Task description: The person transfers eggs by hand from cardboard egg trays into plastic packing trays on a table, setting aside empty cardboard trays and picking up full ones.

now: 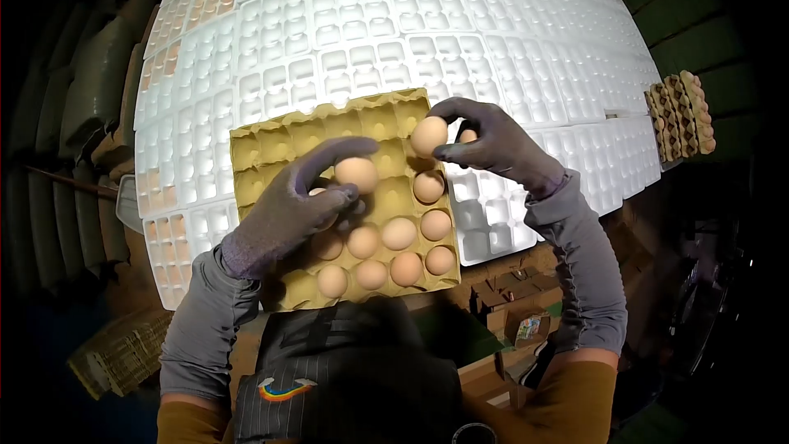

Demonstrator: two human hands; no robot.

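A yellow egg tray (333, 125) lies in front of me, with several brown eggs in its near and right cups and bare cups along its far side. Gloved in grey, my left hand (288, 197) holds an egg (356, 174) between thumb and forefinger above the tray's middle; another egg partly shows behind the thumb. My right hand (491, 141), also gloved, pinches an egg (429, 137) over the tray's far right corner. A second egg (468, 136) shows partly between its fingers. Below that hand, an egg (428, 187) sits in a right-hand cup.
White egg trays (353, 0) cover the surface beyond and beside the yellow one; some at the left hold eggs. Stacked trays (680, 117) stand at the right edge. Another stack (119, 353) is at lower left. Cardboard boxes (514, 312) lie below the surface.
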